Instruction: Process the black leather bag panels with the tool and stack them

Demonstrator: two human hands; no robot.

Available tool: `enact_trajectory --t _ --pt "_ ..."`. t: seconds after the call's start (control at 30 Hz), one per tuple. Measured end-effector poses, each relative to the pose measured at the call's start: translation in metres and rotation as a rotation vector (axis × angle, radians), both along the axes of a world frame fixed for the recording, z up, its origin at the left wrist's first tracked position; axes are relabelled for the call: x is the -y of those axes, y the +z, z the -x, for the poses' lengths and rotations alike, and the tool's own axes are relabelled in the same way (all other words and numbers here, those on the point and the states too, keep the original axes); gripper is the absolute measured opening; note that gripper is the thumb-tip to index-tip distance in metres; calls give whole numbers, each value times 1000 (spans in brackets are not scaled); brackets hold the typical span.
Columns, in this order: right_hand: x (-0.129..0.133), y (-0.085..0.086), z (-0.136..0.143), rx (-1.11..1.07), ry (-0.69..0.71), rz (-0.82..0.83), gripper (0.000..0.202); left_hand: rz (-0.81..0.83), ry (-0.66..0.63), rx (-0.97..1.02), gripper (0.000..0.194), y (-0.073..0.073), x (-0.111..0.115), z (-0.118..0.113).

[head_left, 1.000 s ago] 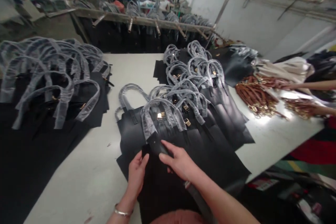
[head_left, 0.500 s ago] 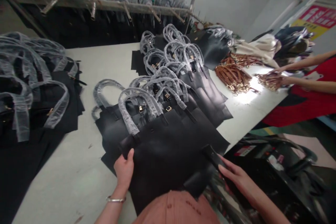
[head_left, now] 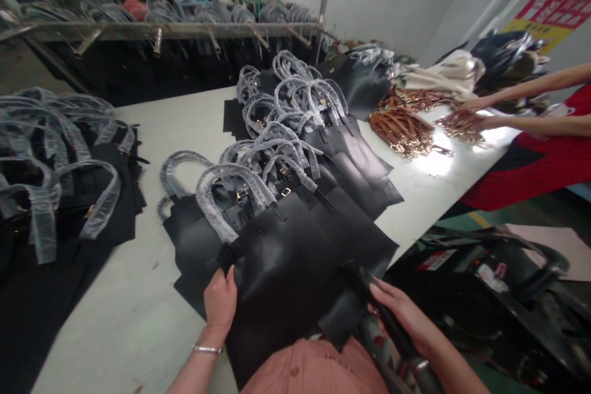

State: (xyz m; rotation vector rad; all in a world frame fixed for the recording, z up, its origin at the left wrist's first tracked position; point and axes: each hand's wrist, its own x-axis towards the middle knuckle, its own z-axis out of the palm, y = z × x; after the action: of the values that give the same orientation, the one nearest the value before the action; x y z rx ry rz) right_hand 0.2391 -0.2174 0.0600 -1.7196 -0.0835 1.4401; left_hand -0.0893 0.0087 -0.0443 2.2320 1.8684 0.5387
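Observation:
My left hand (head_left: 220, 298) is closed on the left edge of a black handbag (head_left: 295, 246), its thumb on top. That bag lies flat at the table's near edge, its handle (head_left: 217, 209) wrapped in clear plastic. In my right hand (head_left: 401, 314) is a long black tool (head_left: 390, 320) with a flat end and a silvery band near its rear. Its tip lies over the right part of the bag; whether it touches the leather I cannot tell. More black bags (head_left: 341, 160) with wrapped handles and gold buckles overlap behind it.
Another stack of black bags (head_left: 92, 184) lies on the table (head_left: 138, 289) at left. Brown straps with gold clips (head_left: 401, 129) lie at right, near a co-worker's hands (head_left: 475, 117). A black machine-like object (head_left: 484, 295) stands below right; a metal rack (head_left: 175, 31) is behind.
The tool has moved left and slightly down over the bag, showing more of its rear. My left hand keeps its hold on the bag's edge. The view has shifted a little.

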Motion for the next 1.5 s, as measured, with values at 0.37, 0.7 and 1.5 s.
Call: enact_trajectory --t 0.37,0.7,1.5 --pt "-12 7 -8 113 33 -58 63 0 66 -93 41 1 5 -9" --pt "-8 -7 -10 199 -35 -82 70 -9 94 -224 41 3 8 -15" --pt "0 -7 -9 193 6 -26 71 155 146 -85 38 11 -3 -8"
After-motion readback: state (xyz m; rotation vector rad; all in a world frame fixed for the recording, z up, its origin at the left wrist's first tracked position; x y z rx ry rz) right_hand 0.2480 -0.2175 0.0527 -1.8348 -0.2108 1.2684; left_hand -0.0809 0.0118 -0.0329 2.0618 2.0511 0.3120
